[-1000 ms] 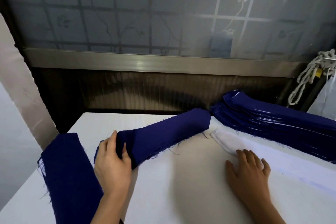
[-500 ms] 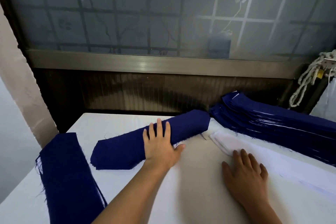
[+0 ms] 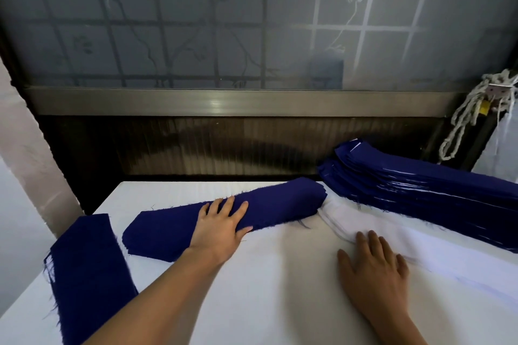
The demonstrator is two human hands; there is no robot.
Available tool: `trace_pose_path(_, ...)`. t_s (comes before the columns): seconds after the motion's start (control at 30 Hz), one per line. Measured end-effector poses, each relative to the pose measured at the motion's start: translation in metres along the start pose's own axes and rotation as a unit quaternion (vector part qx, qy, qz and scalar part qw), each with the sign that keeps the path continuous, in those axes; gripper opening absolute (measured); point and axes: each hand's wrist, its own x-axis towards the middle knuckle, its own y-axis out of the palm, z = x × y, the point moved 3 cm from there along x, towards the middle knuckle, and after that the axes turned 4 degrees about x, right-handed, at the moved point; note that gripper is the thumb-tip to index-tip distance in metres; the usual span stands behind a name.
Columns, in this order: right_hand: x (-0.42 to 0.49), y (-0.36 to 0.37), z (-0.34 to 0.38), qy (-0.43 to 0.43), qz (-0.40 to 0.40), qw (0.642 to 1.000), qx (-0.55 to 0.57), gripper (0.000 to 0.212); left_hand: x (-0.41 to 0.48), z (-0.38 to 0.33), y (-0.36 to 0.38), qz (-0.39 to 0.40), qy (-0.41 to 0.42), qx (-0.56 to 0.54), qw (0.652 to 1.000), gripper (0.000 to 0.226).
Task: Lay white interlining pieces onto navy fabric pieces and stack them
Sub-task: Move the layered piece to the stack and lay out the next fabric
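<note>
Left grip (image 3: 221, 228) presses middle navy pile (image 3: 283, 204) of three; right grip (image 3: 375, 269) touches interlining (image 3: 361, 220).

Fabric strip (image 3: 87, 274) at table (image 3: 266, 297) left edge, fabric bundle (image 3: 283, 203) centre under left hand (image 3: 221, 228), interlining pile (image 3: 353, 218) right, layered stack (image 3: 420, 190) behind it.

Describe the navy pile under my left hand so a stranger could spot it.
Start at the white table below the frosted window. Navy fabric lies there in three lots: a strip at the left edge, a tall stack at right, the navy pile between them. It alone lies diagonally mid-table under the left hand, without white layers showing.
</note>
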Motion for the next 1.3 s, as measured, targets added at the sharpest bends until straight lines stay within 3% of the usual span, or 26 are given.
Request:
trace_pose_path(0.3,0.004,0.001,-0.004,0.024,-0.003,1.0,-0.007,0.07,-0.031,0.034,-0.001,0.045,0.153,-0.045,0.986,0.063)
trace_pose_path(0.43,0.01,-0.008,-0.013,-0.023,-0.018,0.998,-0.056,0.059,-0.026,0.022,-0.017,0.062,0.07,-0.223,0.97,0.088)
trace_pose_path(0.5,0.012,-0.012,-0.02,-0.037,-0.022,0.997,-0.064,0.055,-0.017,0.007,-0.019,0.04,0.0,-0.254,0.966,0.087)
trace_pose_path(0.63,0.016,-0.013,-0.03,-0.071,-0.017,0.997,-0.039,0.053,-0.003,-0.012,-0.012,0.011,-0.01,-0.145,0.989,0.072)
trace_pose_path(0.9,0.046,-0.013,-0.057,-0.147,0.046,0.982,0.112,0.044,-0.015,-0.009,-0.007,-0.053,0.195,-0.156,0.967,0.058)
trace_pose_path(1.3,0.095,-0.001,0.019,-0.165,0.182,0.963,0.112,0.047,0.012,-0.037,-0.015,-0.056,0.155,-0.119,0.979,0.064)
